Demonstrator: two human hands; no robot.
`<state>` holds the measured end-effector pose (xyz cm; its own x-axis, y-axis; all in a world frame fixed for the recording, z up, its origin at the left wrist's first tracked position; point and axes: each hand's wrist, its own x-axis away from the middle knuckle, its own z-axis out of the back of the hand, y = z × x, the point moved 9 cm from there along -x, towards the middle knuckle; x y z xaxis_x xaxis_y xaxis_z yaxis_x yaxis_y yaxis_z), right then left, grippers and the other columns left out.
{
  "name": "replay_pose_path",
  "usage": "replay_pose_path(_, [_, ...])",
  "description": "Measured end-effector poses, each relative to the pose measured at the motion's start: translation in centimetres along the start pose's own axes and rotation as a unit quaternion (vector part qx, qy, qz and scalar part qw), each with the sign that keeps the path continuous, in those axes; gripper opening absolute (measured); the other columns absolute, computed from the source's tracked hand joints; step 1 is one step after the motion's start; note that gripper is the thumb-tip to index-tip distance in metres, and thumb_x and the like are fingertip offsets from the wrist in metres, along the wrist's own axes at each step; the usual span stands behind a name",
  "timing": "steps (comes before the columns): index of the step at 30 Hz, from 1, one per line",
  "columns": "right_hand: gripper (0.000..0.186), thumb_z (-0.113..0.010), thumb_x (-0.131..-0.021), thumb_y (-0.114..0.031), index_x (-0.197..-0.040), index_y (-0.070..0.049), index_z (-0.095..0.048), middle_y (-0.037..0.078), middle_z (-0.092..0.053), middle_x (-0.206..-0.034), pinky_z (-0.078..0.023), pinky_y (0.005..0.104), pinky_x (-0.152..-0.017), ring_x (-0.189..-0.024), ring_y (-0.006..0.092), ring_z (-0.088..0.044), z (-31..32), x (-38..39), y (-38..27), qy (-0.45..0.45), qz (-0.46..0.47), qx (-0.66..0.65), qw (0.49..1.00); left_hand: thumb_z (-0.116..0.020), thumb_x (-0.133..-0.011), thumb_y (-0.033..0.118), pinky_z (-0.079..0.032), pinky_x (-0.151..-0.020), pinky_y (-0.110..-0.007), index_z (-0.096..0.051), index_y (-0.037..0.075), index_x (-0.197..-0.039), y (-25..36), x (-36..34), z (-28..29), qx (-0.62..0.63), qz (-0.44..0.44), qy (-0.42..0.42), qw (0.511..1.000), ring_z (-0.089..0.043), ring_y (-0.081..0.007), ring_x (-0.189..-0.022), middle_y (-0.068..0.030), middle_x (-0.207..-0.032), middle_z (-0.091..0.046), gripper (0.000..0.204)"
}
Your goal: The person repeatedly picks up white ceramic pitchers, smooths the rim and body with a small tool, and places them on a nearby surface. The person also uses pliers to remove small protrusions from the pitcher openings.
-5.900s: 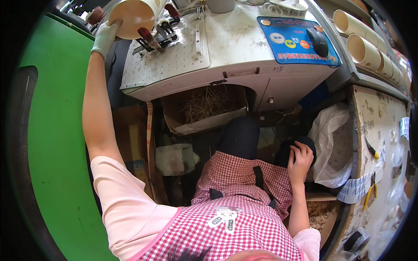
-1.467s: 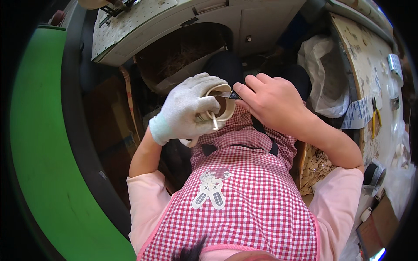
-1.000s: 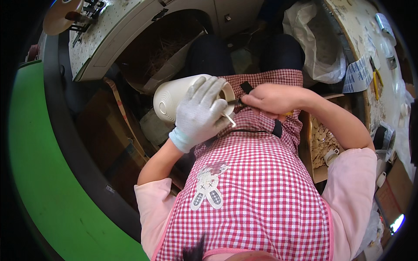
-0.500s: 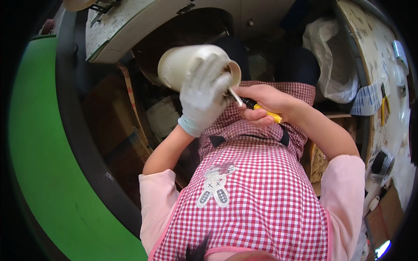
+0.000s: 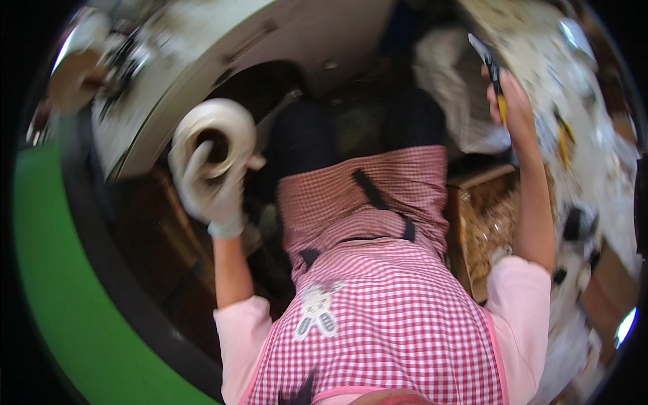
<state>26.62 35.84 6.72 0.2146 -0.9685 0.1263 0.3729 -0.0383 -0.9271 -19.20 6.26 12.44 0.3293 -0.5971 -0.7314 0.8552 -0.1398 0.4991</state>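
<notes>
checked apron (image 5: 398, 304), six o'clock. box (image 5: 464, 243) of scraps (image 5: 496, 219), three o'clock. cream pot (image 5: 223, 113), ten o'clock, mouth facing viewer. left hand (image 5: 214, 200), gloved, nine o'clock, gripping pot. right hand (image 5: 518, 108), bare, two o'clock, well apart from the left, closed around knife (image 5: 495, 77), blade toward eleven o'clock.

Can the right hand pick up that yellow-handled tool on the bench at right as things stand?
Probably not cleanly: the yellow-handled tool lies nearby with nothing evident between, but the right hand is closed around a knife, so it isn't free.
</notes>
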Motion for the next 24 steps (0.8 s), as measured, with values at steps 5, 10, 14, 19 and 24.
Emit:
replay_pose_path(5, [0.041, -0.039, -0.110, -0.035, -0.128, -0.005, -0.060, 0.027, -0.069, -0.115, -0.052, 0.0563, -0.089, -0.106, 0.0439, -0.066, 15.7, -9.9, 2.9, 0.217, 0.116, 0.608, 0.755, -0.090, -0.081, 0.005, -0.052, -0.108, -0.050, -0.067, -0.001, -0.121, 2.1, -0.6, 0.6, -0.059, -0.026, 0.041, 0.997, -0.060, -0.0399, -0.129, -0.0250, -0.141, -0.060, 0.047])
replay_pose_path(10, [0.036, -0.067, -0.095, -0.032, -0.106, 0.002, -0.072, 0.020, -0.074, -0.095, -0.057, 0.0438, -0.068, -0.081, 0.0312, -0.072, 16.2, -10.7, 4.5, 0.209, 0.116, 0.692, 0.682, -0.087, -0.084, 0.004, -0.052, -0.107, -0.047, -0.069, -0.003, -0.112, 3.3, -2.0, 2.6, -0.076, 0.011, 0.050, 0.996, -0.062, -0.0355, -0.123, -0.0224, -0.138, -0.063, 0.034])
replay_pose_path(14, [0.031, -0.057, -0.103, -0.030, -0.110, -0.003, -0.071, 0.020, -0.074, -0.092, -0.057, 0.0419, -0.073, -0.078, 0.0325, -0.071, 12.1, -6.0, 1.0, 0.223, 0.213, 0.479, 0.822, -0.073, -0.098, 0.012, -0.050, -0.102, -0.040, -0.066, -0.007, -0.095, 2.4, -1.5, 5.4, -0.060, 0.167, 0.084, 0.981, -0.063, -0.0294, -0.120, -0.0199, -0.133, -0.066, 0.020])
replay_pose_path(19, [0.023, -0.061, -0.099, -0.018, -0.098, 0.000, -0.076, 0.023, -0.075, -0.095, -0.060, 0.0468, -0.074, -0.092, 0.0401, -0.073, 2.1, -6.5, 13.3, -0.086, 0.126, 0.356, 0.922, -0.069, -0.100, 0.017, -0.049, -0.103, -0.040, -0.060, -0.005, -0.088, 0.7, 0.2, 2.7, 0.029, 0.261, -0.014, 0.965, -0.061, -0.0274, -0.122, -0.0213, -0.146, -0.058, 0.026])
replay_pose_path(24, [0.030, -0.061, -0.099, -0.027, -0.109, -0.005, -0.079, 0.020, -0.073, -0.120, -0.058, 0.0493, -0.093, -0.108, 0.0397, -0.072, 3.9, -12.1, 30.9, 0.023, -0.141, 0.611, 0.779, -0.069, -0.095, 0.015, -0.042, -0.113, -0.046, -0.059, -0.003, -0.085, 0.9, 0.5, 1.7, 0.066, 0.242, -0.024, 0.968, -0.057, -0.0331, -0.131, -0.0255, -0.148, -0.056, 0.023])
